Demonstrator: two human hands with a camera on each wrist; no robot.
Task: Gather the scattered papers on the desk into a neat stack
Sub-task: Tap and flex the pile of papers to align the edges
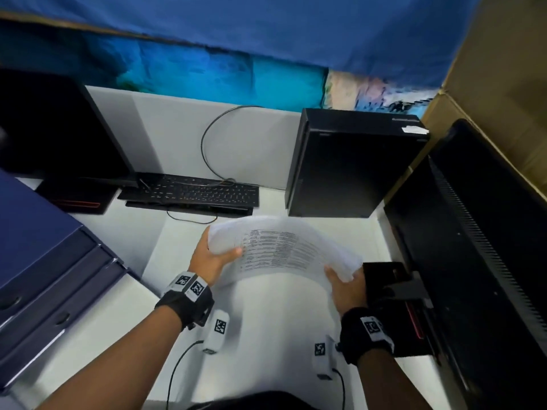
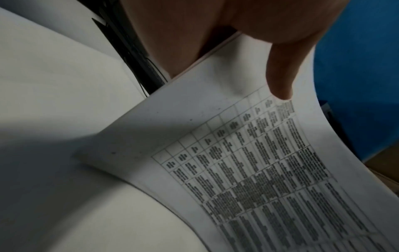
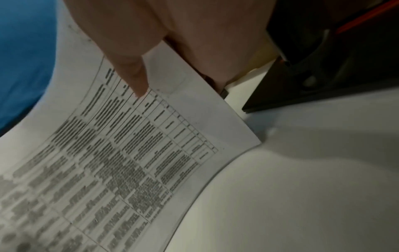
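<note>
My left hand [image 1: 213, 255] and right hand [image 1: 345, 287] each pinch a short end of the papers [image 1: 284, 247], bowed up between them above the bench [image 1: 266, 335]. Squaring step, I judge. Next: tap edges down flush, well short of keyboard [image 1: 192, 190] beyond.

A black keyboard [image 1: 189, 190] lies at the back, a computer tower [image 1: 349, 164] (also black) standing to its right, blue drawers [image 1: 50, 279] at left.
</note>
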